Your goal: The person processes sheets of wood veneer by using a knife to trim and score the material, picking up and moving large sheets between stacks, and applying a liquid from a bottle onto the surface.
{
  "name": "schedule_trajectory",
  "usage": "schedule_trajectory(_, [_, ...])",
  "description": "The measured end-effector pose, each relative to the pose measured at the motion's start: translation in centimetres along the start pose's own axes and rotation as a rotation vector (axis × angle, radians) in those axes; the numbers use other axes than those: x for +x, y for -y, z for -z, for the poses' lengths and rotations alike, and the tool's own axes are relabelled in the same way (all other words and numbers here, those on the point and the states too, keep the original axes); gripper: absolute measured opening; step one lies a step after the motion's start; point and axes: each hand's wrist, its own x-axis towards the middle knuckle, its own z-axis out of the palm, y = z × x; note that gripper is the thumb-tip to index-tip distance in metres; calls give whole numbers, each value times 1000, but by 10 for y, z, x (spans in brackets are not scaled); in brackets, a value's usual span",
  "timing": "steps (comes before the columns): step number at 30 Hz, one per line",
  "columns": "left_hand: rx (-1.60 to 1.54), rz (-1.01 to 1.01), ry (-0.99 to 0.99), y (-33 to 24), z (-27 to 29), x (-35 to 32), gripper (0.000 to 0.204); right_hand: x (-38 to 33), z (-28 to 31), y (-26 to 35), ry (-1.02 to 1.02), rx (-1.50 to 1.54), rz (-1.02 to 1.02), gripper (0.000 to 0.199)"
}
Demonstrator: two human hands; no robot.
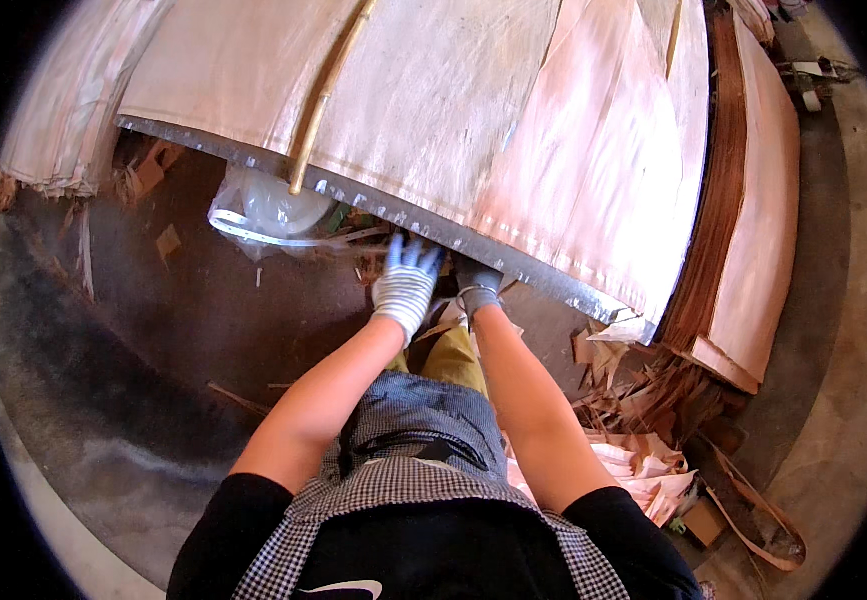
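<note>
A work table topped with pale wood veneer sheets (424,90) spreads in front of me, and a worn dark strip (544,275) runs along its near edge. My left hand (406,285), in a striped glove with blue fingers, is just below that edge. Its fingers stretch forward, slightly apart, and nothing shows in them. Close beside it, my right hand (478,287) wears a grey glove and reaches under the edge. The table hides its fingertips, so any hold cannot be seen. A thin bamboo stick (324,95) lies across the sheets and juts past the edge.
Left of my hands, a clear plastic bag (274,205) and a white strap (254,233) hang under the table edge. Stacked brown veneer (754,220) stands at the right. Veneer scraps (644,400) and a loose strap loop (779,545) lie on the floor.
</note>
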Motion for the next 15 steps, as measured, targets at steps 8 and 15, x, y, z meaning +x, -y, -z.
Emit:
schedule_trajectory(8, [51, -85, 184, -17, -42, 6, 51, -170, 121, -148, 260, 355, -985, 18])
schedule_trajectory(15, [-246, -72, 185, -45, 49, -10, 64, -312, 204, -243, 37, 272, -825, 22])
